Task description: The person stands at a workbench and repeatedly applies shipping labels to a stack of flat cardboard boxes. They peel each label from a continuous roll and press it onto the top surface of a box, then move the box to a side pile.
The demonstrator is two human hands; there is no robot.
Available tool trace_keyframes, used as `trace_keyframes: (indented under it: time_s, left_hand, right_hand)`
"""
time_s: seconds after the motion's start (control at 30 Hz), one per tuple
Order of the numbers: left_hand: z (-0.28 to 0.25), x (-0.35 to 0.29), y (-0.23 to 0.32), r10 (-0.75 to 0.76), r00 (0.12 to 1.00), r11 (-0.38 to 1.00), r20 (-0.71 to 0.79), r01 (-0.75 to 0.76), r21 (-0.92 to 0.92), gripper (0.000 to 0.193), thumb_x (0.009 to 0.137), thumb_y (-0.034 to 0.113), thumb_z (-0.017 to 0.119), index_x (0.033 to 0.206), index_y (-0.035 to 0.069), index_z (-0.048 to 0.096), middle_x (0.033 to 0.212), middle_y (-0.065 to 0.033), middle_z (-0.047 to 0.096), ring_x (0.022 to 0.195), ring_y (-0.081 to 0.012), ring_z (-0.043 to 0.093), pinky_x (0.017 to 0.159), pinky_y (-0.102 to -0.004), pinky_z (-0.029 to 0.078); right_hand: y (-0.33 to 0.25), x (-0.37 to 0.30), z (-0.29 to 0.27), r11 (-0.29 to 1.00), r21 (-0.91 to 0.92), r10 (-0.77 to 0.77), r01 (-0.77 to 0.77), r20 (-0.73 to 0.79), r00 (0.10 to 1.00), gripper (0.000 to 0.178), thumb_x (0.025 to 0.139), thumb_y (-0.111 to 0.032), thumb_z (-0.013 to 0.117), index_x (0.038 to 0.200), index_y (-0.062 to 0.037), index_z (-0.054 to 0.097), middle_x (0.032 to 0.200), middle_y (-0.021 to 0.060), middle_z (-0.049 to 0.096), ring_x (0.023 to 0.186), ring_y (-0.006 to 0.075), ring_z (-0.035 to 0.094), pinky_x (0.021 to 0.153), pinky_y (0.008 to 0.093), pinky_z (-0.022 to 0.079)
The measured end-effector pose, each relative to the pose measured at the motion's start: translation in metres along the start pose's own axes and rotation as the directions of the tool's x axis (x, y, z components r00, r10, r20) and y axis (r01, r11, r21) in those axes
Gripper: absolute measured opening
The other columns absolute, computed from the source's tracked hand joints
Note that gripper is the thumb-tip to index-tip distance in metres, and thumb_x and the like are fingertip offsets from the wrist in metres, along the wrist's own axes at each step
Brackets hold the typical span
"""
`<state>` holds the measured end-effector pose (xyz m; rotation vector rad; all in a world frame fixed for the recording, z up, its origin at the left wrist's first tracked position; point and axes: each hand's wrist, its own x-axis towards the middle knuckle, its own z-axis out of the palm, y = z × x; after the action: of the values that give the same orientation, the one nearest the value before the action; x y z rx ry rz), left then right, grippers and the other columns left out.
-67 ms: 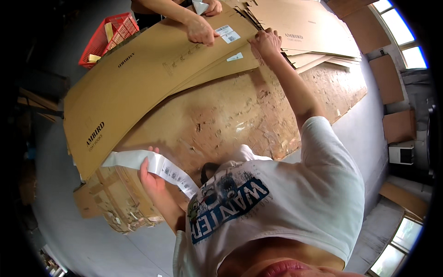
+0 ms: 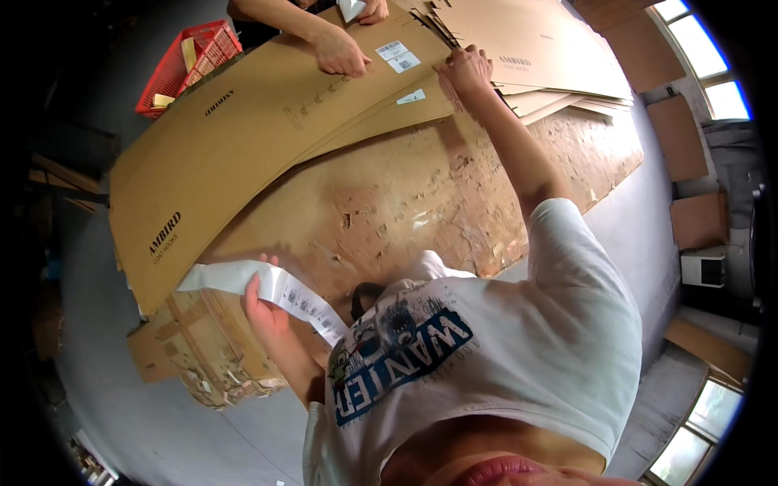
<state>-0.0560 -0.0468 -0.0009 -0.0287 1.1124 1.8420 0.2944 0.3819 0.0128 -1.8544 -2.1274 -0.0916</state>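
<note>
Label strip (image 2: 304,303), one, is held in the left hand (image 2: 264,306) at lower left-centre of frame; it is passed between thumb and fingers, with a blank white end toward the left and a printed end hanging toward the shirt (image 2: 409,356). Flat cartons are seen in two stacks: left stack (image 2: 203,158), upper left to top centre, and right stack (image 2: 567,49), upper right; sheets per stack cannot be counted. Two stickers are seen on the left stack: upper sticker (image 2: 397,57), with fine text and a square code, and lower sticker (image 2: 411,96), nearly all white. Dark lettering is printed on both stacks; small code blocks are repeated along the strip; large pale letters on a blue block are seen on the shirt.

Left forearm is raised from lower centre, palm turned inward. Right arm is stretched to top centre; right hand (image 2: 466,69) is laid on carton edges between the stacks, fingers bent; whether an edge is pinched cannot be told.

Two co-worker's hands are seen at top: one (image 2: 342,53) is curled over the left stack, one (image 2: 373,11) is beside a white paper piece (image 2: 352,10). One red basket (image 2: 219,50) is at upper left. Scuffed brown worktop (image 2: 389,202) is at centre; one taped carton (image 2: 215,348) is at lower left.
</note>
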Motion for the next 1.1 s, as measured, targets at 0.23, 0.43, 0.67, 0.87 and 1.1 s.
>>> trace_keyframes:
  time_s: [0.23, 0.43, 0.67, 0.87, 1.1]
  left_hand:
    - [0.009, 0.006, -0.001, -0.020, 0.999, 1.000, 0.026, 0.020, 0.003, 0.044, 0.086, 0.008, 0.048, 0.126, -0.006, 0.037, 0.123, -0.0206, 0.052, 0.112, -0.0361, 0.053, 0.088, -0.0435, 0.048]
    - [0.010, 0.006, 0.000, -0.014, 1.000, 1.000, 0.015, 0.014, 0.015, 0.046, 0.086, 0.007, 0.048, 0.128, -0.007, 0.036, 0.124, -0.0211, 0.051, 0.112, -0.0366, 0.052, 0.090, -0.0443, 0.047]
    - [-0.032, -0.005, 0.000, -0.040, 0.997, 0.999, -0.073, 0.041, 0.025, 0.054, 0.084, 0.009, 0.050, 0.133, -0.006, 0.031, 0.125, -0.0215, 0.050, 0.113, -0.0350, 0.052, 0.094, -0.0450, 0.045]
    - [-0.061, 0.017, -0.031, -0.259, 0.961, 0.960, 0.097, 0.267, -0.086, 0.039, 0.087, 0.021, 0.047, 0.116, -0.006, 0.050, 0.105, -0.0178, 0.059, 0.095, -0.0280, 0.057, 0.083, -0.0386, 0.048]
    - [-0.028, 0.011, 0.003, -0.164, 0.986, 0.983, 0.000, 0.164, 0.088, 0.030, 0.086, 0.016, 0.051, 0.108, -0.004, 0.053, 0.093, -0.0134, 0.060, 0.087, -0.0247, 0.058, 0.080, -0.0350, 0.048]
  right_hand:
    - [-0.004, 0.022, 0.009, 0.964, 0.180, 0.147, -0.197, 0.258, 0.955, 0.044, 0.068, -0.044, 0.072, 0.089, -0.0060, 0.069, 0.102, 0.0187, 0.064, 0.098, 0.0285, 0.061, 0.084, 0.0351, 0.048]
    - [0.002, 0.032, 0.021, 0.854, 0.462, 0.156, -0.239, 0.211, 0.965, 0.029, 0.074, -0.029, 0.071, 0.080, -0.0012, 0.064, 0.073, 0.0140, 0.066, 0.066, 0.0235, 0.065, 0.059, 0.0337, 0.053]
    - [0.166, 0.076, -0.101, 0.000, 0.997, 0.491, -0.078, 0.068, 0.869, 0.034, 0.085, -0.029, 0.064, 0.104, -0.0016, 0.056, 0.088, 0.0109, 0.064, 0.074, 0.0182, 0.064, 0.060, 0.0284, 0.056]
    - [0.145, -0.031, -0.016, -0.481, 0.799, 0.261, -0.361, 0.523, 0.812, 0.027, 0.084, -0.015, 0.066, 0.108, -0.0092, 0.053, 0.085, 0.0052, 0.063, 0.063, 0.0200, 0.062, 0.044, 0.0302, 0.052]
    - [0.243, 0.020, -0.027, -0.329, 0.944, 0.565, 0.036, 0.165, 0.809, 0.032, 0.088, -0.015, 0.058, 0.115, 0.0002, 0.050, 0.108, 0.0142, 0.058, 0.094, 0.0291, 0.060, 0.080, 0.0422, 0.054]
